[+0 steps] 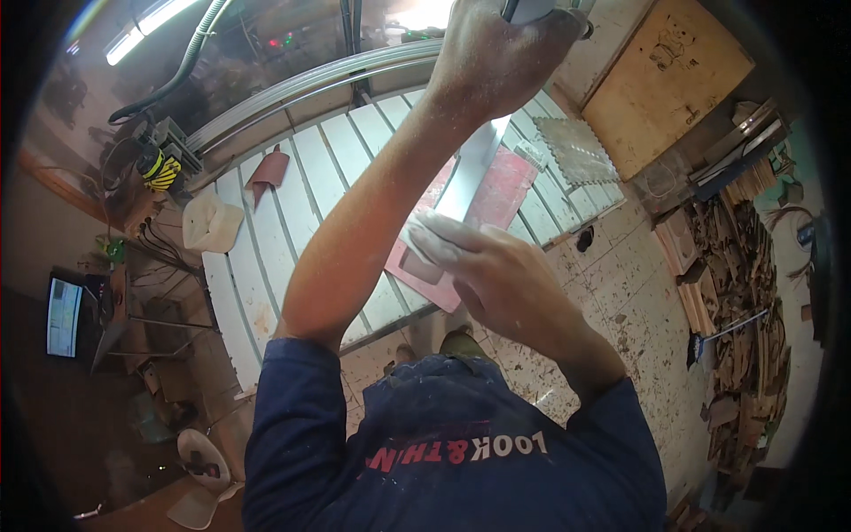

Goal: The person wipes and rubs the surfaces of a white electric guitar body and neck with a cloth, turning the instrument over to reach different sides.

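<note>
My left hand (501, 62) is raised at the top of the view, fingers curled around a pale grey thing with a dark edge; most of it is cut off by the frame. Below and nearer to me, my right hand (483, 266) has its fingers pressed together at a long, smooth, pale strip (479, 164). White dust coats its fingertips, and whether they pinch a pad or sheet cannot be made out. Beneath the strip lies a pink-red board (505, 191). The strip's far end passes behind my left hand and wrist.
A white slatted table (310, 199) carries a cap (213, 222), a curled reddish sheet (268, 171) and a toothed-edge panel (576, 151). A metal rail (328, 75) runs behind. Wood offcuts (745, 328) pile up at right; a screen (65, 316) glows at left.
</note>
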`<action>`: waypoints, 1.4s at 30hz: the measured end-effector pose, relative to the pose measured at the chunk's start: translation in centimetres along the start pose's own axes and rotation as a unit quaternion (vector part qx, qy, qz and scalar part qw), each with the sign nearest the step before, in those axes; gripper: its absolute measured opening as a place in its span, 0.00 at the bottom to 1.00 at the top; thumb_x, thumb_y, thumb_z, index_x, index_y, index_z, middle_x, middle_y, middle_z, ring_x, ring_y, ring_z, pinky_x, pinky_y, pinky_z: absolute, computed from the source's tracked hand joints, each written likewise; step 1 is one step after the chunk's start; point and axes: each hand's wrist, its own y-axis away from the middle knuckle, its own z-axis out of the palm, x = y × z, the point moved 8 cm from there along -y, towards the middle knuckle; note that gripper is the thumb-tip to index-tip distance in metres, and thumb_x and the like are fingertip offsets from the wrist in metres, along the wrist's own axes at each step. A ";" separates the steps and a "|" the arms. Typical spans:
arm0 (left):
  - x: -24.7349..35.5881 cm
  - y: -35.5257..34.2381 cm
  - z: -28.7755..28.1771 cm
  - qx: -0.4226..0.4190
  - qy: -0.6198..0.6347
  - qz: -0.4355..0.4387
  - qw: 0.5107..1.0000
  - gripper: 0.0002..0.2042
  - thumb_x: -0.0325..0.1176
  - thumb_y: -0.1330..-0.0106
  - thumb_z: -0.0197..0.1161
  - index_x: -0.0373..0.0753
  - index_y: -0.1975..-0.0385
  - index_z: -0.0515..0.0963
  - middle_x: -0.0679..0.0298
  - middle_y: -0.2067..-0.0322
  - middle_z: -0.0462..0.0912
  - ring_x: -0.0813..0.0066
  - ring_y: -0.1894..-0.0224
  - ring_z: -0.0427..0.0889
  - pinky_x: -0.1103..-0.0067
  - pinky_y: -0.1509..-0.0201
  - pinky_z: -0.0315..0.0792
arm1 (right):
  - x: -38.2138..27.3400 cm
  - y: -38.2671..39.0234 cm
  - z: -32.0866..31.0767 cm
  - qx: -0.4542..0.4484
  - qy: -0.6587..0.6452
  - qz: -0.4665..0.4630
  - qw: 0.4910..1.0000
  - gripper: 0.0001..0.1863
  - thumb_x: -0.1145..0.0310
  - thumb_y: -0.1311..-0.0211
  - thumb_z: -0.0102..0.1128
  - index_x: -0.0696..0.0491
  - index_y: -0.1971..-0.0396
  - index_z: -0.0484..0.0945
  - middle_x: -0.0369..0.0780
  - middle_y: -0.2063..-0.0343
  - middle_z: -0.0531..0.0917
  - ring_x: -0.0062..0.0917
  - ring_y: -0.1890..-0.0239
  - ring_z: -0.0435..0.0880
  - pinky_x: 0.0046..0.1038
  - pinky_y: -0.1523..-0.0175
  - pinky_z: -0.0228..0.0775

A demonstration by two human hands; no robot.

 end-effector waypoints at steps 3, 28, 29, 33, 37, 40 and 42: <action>-0.4 -0.7 -0.5 0.006 -0.012 0.010 1.000 0.11 0.36 0.35 0.56 0.33 0.62 0.76 0.59 0.75 0.77 0.71 0.71 0.77 0.69 0.63 0.73 | -1.3 2.4 -0.5 -0.009 -0.007 0.010 1.000 0.25 0.77 0.42 0.59 0.53 0.42 0.77 0.38 0.38 0.76 0.36 0.53 0.86 0.37 0.48 0.80; -1.5 -0.1 -2.2 0.027 -0.054 0.110 0.992 0.10 0.36 0.33 0.61 0.34 0.65 0.75 0.63 0.73 0.76 0.74 0.68 0.75 0.72 0.62 0.71 | 1.6 -0.1 2.1 0.090 -0.079 -0.007 0.993 0.22 0.76 0.36 0.47 0.59 0.43 0.76 0.51 0.43 0.78 0.44 0.43 0.80 0.40 0.39 0.74; -1.4 0.2 -1.8 0.026 -0.050 0.108 0.992 0.10 0.36 0.33 0.61 0.34 0.65 0.75 0.63 0.73 0.76 0.74 0.68 0.75 0.72 0.62 0.71 | 3.6 -1.2 2.6 0.069 -0.074 0.013 0.995 0.22 0.75 0.36 0.50 0.57 0.42 0.76 0.50 0.43 0.79 0.42 0.45 0.82 0.40 0.41 0.76; -1.9 -0.4 -1.7 0.029 -0.002 0.053 0.998 0.11 0.37 0.33 0.62 0.34 0.66 0.75 0.64 0.74 0.76 0.75 0.69 0.74 0.73 0.63 0.71 | 2.2 -1.1 1.9 0.082 -0.085 0.008 0.993 0.22 0.74 0.36 0.50 0.56 0.42 0.78 0.50 0.46 0.82 0.40 0.46 0.83 0.38 0.39 0.74; -1.5 -0.3 -1.3 0.029 -0.030 0.056 0.998 0.11 0.37 0.33 0.62 0.34 0.66 0.75 0.65 0.76 0.76 0.76 0.70 0.74 0.72 0.65 0.71 | 5.3 -1.5 3.2 0.084 -0.146 0.040 0.985 0.24 0.76 0.38 0.46 0.56 0.41 0.77 0.51 0.43 0.79 0.41 0.41 0.80 0.38 0.35 0.71; -1.3 0.1 -0.9 0.005 0.000 0.026 1.000 0.11 0.38 0.33 0.62 0.34 0.66 0.75 0.63 0.76 0.75 0.74 0.71 0.74 0.71 0.65 0.71 | 4.8 -0.7 2.9 0.077 -0.119 0.054 0.988 0.25 0.77 0.38 0.45 0.56 0.41 0.77 0.51 0.40 0.77 0.41 0.38 0.77 0.37 0.31 0.66; -1.5 -0.3 -0.9 -0.005 -0.022 0.052 0.998 0.11 0.37 0.33 0.62 0.34 0.66 0.74 0.62 0.76 0.75 0.73 0.71 0.74 0.71 0.65 0.71 | 6.1 -1.0 3.4 0.082 -0.162 0.051 0.982 0.26 0.75 0.38 0.45 0.55 0.40 0.76 0.51 0.39 0.76 0.41 0.37 0.76 0.36 0.31 0.66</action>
